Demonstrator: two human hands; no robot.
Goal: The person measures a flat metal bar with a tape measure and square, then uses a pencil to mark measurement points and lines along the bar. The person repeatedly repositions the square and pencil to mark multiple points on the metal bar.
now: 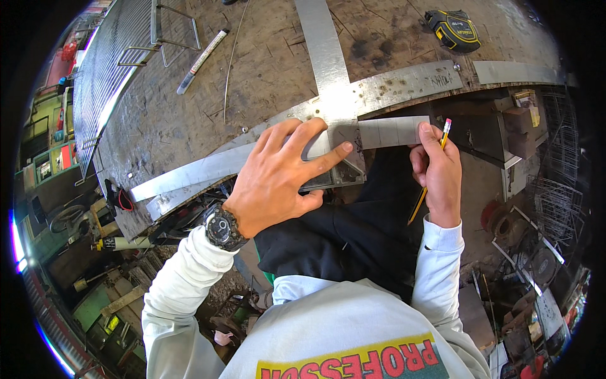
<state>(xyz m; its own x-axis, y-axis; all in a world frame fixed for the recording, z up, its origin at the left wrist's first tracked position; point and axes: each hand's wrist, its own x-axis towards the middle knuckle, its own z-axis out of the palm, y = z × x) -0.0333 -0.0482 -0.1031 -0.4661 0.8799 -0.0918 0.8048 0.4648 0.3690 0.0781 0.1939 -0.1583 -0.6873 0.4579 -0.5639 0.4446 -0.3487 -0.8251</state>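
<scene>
My left hand (284,165), a black watch on its wrist, lies with fingers spread over the near end of a long shiny sheet-metal strip (319,47) at the bench edge. The forefinger and thumb are stretched apart, pressing on the metal. My right hand (440,169) is closed around a pencil (418,205) that slants through its fingers, point down and pink eraser up. Its thumb also rests on the right end of a short grey metal strip (388,132) with faint cross lines, which juts from beside the left hand. Where the two pieces meet is partly hidden by my fingers.
Flat metal bars (413,82) edge the worn brown bench (271,57). On it lie a white marker (203,61), a thin wire (235,60), a yellow-black tape measure (456,30) and a ribbed metal panel (113,82). Wire racks (558,202) and scrap stand on the right.
</scene>
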